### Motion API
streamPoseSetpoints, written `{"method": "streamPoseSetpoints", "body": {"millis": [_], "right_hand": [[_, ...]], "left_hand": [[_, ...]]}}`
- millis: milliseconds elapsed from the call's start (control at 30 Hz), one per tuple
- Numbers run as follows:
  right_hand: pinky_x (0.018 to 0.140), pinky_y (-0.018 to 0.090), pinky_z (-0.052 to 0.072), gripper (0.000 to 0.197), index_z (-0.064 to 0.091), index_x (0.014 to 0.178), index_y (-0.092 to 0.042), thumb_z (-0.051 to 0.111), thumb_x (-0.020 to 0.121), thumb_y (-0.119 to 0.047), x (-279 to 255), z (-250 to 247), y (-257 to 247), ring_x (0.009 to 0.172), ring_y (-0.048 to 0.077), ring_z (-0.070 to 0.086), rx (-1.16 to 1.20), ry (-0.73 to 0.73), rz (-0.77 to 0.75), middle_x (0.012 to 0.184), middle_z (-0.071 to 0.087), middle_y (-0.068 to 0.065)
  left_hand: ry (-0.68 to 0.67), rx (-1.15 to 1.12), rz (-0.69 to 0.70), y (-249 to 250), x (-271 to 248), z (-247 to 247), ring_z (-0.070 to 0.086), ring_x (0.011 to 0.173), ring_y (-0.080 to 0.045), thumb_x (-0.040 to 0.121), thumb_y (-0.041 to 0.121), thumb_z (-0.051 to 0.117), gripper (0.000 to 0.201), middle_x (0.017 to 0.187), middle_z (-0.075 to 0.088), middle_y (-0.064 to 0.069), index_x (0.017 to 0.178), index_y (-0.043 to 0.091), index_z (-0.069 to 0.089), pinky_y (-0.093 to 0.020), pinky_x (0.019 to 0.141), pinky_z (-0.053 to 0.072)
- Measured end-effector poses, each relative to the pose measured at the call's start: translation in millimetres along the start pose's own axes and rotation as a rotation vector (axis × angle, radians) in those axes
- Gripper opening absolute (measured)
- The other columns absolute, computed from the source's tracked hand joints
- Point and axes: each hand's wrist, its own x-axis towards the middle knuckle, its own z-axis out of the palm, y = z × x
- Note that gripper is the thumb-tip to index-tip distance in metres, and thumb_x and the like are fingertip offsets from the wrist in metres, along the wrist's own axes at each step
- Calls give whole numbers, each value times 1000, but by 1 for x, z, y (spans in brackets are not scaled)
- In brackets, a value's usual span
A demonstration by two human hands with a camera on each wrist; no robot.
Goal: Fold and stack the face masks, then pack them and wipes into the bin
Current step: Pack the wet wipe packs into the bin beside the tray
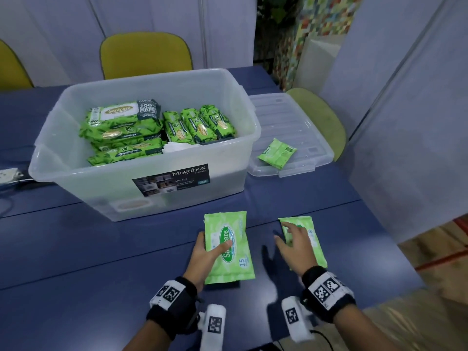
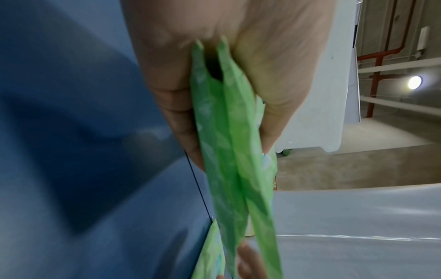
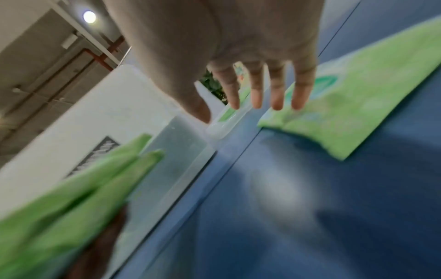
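My left hand (image 1: 211,252) grips two thin green wipes packs (image 1: 229,247) stacked together, thumb on top and fingers underneath, just above the blue table; the left wrist view shows both packs (image 2: 229,132) edge-on. My right hand (image 1: 295,240) is open with fingers spread over a third small green pack (image 1: 312,240) lying flat on the table; whether its fingers (image 3: 276,94) touch that pack (image 3: 358,117) I cannot tell. The clear plastic bin (image 1: 76,188) stands behind, holding several larger green wipes packs (image 1: 121,127) and a white stack of masks (image 1: 177,146).
The bin's clear lid (image 1: 291,115) lies to the right of the bin with one more small green pack (image 1: 277,153) on it. Yellow chairs (image 1: 145,55) stand behind the table. A power strip (image 1: 10,174) lies at the far left. The table edge is close on the right.
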Motion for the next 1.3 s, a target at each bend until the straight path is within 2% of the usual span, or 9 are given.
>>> {"method": "streamPoseSetpoints", "body": {"millis": [133,367,467,633,833,900,1000,1133,1300], "right_hand": [[97,43,41,62,47,132,-19,73,77,-31,12,-26,28,122,35,41,-304,96,253,130,43,15],[95,45,45,89,42,131,-12,87,59,-40,18,-28,55,115,34,49,-147,114,366,125,49,17],[89,41,49,68,53,112,-15,88,59,-40,21,-30,54,105,30,56,-165,81,311,115,62,12],[94,36,41,79,48,131,-31,84,62,-44,18,-39,41,117,27,48,-371,6,103,121,63,-1],[76,24,53,63,64,107,-32,90,56,-6,13,-71,16,82,12,67,128,39,-122,89,74,-8],[60,19,54,53,65,96,-24,86,58,6,11,-80,0,66,6,68,381,102,-159,71,74,-7],[57,15,51,31,68,81,-12,82,61,7,10,-84,-19,61,4,64,594,129,-190,68,72,-8],[59,22,53,25,75,71,-15,92,53,-18,11,-61,-38,64,12,66,712,-79,-135,72,73,2],[59,24,52,23,74,77,-4,88,58,-6,16,-16,-63,63,11,67,491,-318,-122,72,73,4]], "left_hand": [[5,49,-25,4,5,3,69,90,-24,81,8,71,32,106,68,-8,107,14,53,-30,66,56],[-10,96,-10,4,9,8,69,88,-21,82,8,70,32,104,68,-7,108,13,52,-26,62,56],[-8,104,-15,3,12,9,69,87,-21,82,8,70,31,104,68,-6,106,14,51,-27,63,56],[-6,154,6,3,18,7,68,88,-19,82,7,71,32,103,67,-5,104,16,50,-26,64,55],[40,219,54,5,28,-6,66,85,-15,80,7,73,35,101,65,-5,105,12,49,-20,61,52],[49,219,67,6,31,-10,66,84,-15,79,7,74,35,101,66,-6,105,11,50,-18,58,52],[23,218,79,8,35,-12,67,85,-16,78,8,75,39,102,67,-6,108,11,50,-18,58,53],[-88,253,94,14,37,-4,69,84,-10,79,11,74,37,105,68,-4,108,18,52,-21,63,54],[-259,211,-14,22,36,9,66,103,-22,89,52,51,44,117,66,-9,118,19,56,-41,92,52]]}}
